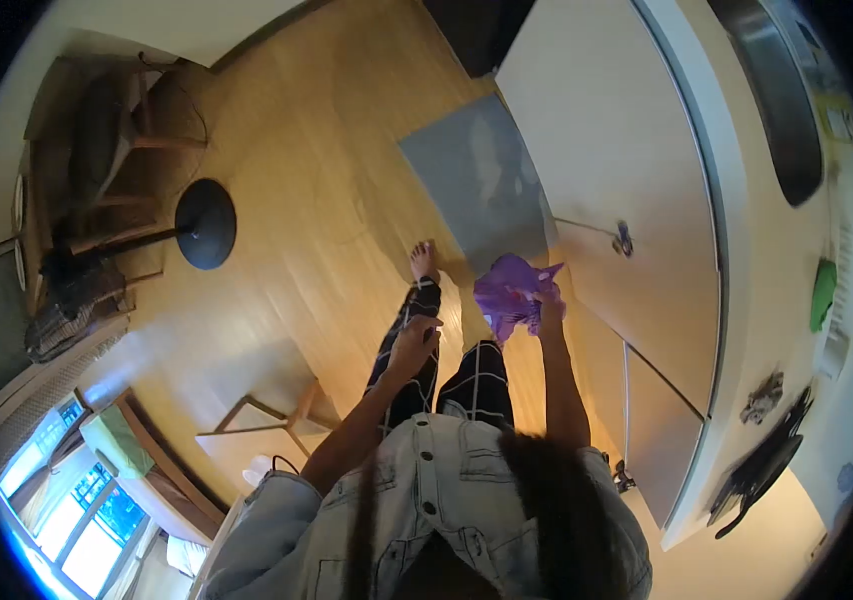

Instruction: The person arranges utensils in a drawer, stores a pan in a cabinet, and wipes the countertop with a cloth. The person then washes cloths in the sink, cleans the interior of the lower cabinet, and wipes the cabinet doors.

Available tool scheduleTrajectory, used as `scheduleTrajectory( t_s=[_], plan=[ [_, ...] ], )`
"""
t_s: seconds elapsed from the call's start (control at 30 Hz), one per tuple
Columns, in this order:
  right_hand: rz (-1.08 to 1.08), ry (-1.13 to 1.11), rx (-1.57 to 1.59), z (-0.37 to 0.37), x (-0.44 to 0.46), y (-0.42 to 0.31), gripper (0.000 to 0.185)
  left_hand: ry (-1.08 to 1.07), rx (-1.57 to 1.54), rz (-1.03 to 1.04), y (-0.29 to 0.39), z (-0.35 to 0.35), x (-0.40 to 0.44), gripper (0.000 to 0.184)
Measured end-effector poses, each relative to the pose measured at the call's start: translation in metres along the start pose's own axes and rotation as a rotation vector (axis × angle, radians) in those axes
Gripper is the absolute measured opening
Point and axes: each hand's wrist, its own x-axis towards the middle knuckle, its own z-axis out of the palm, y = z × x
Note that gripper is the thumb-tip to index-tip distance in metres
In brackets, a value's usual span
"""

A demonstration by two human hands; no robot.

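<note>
From my right hand (550, 308) hangs a crumpled purple plastic bag (509, 292) with some pale and pinkish patches. The fingers are closed on its right side, partly hidden by its folds, and what is inside the bag cannot be made out. My left hand (413, 348) is in front of my left thigh, over the dark checked trousers (477, 382). Its fingers are loosely bent and slightly apart, with nothing visible in them. One bare foot (424, 262) is on the wooden floor ahead of the left hand.
A grey mat (477, 180) lies ahead beside white cabinet doors (617, 130). The counter on the right has a sink (782, 100), a green item (824, 295) and a black pan-like object (762, 480). At left are a fan's round base (206, 223) and a wooden chair (267, 425).
</note>
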Motion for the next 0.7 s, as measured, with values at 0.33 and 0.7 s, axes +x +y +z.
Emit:
scheduleTrajectory(
  t_s=[0.33, 0.7],
  plan=[
    [-0.227, -0.197, -0.195, 0.199, 0.069, -0.113, 0.022, 0.216, -0.12, -0.523, -0.086, -0.093, -0.029, 0.016],
    [-0.118, -0.456, -0.206, 0.436, 0.209, -0.273, 0.032, 0.305, -0.239, -0.938, -0.087, -0.105, -0.021, 0.016]
  ],
)
